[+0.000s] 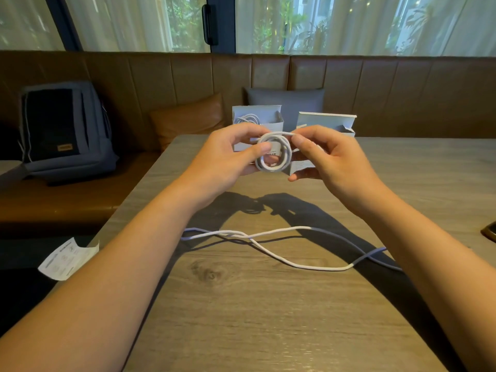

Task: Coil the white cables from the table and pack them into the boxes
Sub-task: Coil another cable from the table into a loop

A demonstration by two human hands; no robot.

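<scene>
Two hands hold a coiled white cable (273,153) above the wooden worktop (241,304): the left hand (228,154) and the right hand (327,157) each pinch the coil between curled fingers. A loose white cable (268,247) sprawls on the worktop nearer the person. Two open boxes stand behind; the left box (257,122) holds a coil, the right box (326,123) beside it.

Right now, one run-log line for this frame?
step: coiling | left hand: grips coiled cable | right hand: pinches coil | left box: holds cable | loose cable: on table
</scene>
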